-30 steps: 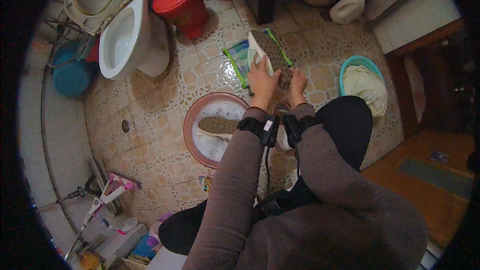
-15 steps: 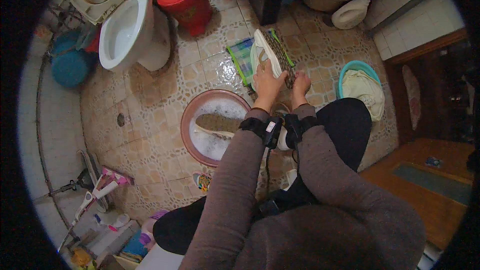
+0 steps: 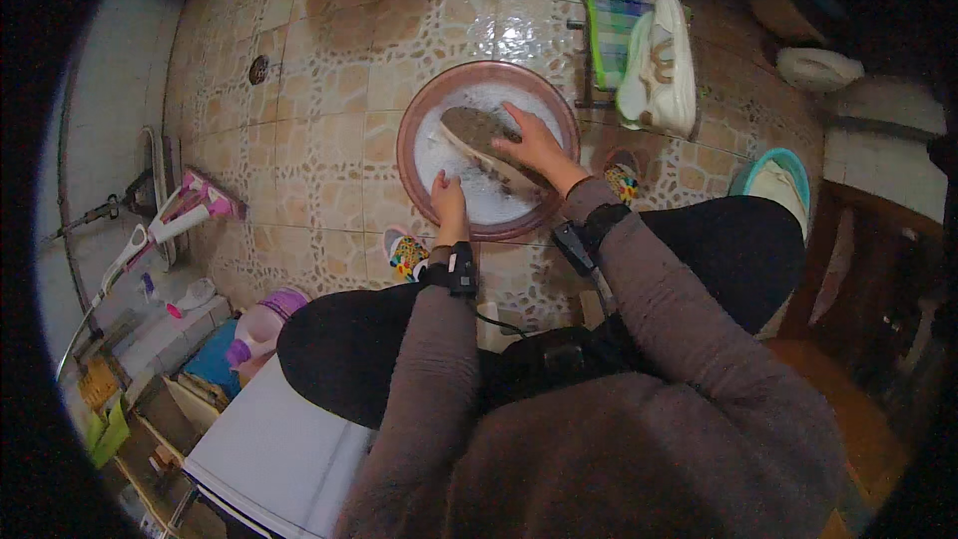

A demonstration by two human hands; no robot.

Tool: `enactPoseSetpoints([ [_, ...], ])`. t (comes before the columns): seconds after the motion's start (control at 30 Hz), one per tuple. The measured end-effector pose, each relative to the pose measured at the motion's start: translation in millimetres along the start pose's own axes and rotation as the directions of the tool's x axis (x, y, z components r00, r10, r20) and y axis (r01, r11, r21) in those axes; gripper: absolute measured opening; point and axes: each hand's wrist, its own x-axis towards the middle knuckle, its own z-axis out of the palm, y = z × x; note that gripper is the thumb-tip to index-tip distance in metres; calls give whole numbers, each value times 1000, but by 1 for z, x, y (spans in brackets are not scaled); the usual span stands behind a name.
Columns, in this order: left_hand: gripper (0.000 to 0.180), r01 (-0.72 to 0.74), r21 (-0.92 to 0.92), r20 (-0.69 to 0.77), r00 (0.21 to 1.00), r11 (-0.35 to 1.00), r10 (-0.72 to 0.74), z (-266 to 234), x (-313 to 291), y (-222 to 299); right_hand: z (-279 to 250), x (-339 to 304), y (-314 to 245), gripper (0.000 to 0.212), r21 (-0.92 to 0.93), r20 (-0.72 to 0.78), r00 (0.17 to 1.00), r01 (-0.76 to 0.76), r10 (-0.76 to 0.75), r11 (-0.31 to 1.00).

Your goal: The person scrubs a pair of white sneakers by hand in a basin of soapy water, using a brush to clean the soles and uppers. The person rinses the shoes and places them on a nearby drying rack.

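A shoe (image 3: 485,134) lies sole up in soapy water in a reddish-brown basin (image 3: 411,127). Over its right side reaches my right hand (image 3: 536,147), thumb and fingers spread; whether the fingertips touch the shoe is hard to tell. My left hand (image 3: 449,202) is inside the basin's near left rim, fingers loosely apart and holding nothing, a little short of the shoe. Its mate, a cream-white shoe (image 3: 671,70), rests on its side on a small folding stool (image 3: 610,48) with a blue-green checked seat, to the right of the basin.
A turquoise tub (image 3: 795,162) holding pale cloth stands at the right. To the left are a pink-and-white mop (image 3: 195,208) and a purple-capped bottle (image 3: 261,327). A white jug (image 3: 818,70) lies at the far right. My feet in patterned footwear (image 3: 407,255) flank the basin.
Both hands have let go of the shoe on the stool and moved left to the basin. My view has swung so that the basin now sits nearer the middle.
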Motion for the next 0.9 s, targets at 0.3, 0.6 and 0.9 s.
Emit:
enactPoseSetpoints([
  [0.3,38,239,-370,-27,963,898,-268,13,-3,-29,43,14,57,100,-148,431,860,-230,272,962],
  [0.6,35,246,-450,49,966,858,-252,35,21,-67,-18,1,-3,76,383,387,779,-623,494,682],
  [0.9,36,407,-611,206,910,679,-360,60,10,-62,-69,-35,-54,50,770,451,706,-617,546,162],
])
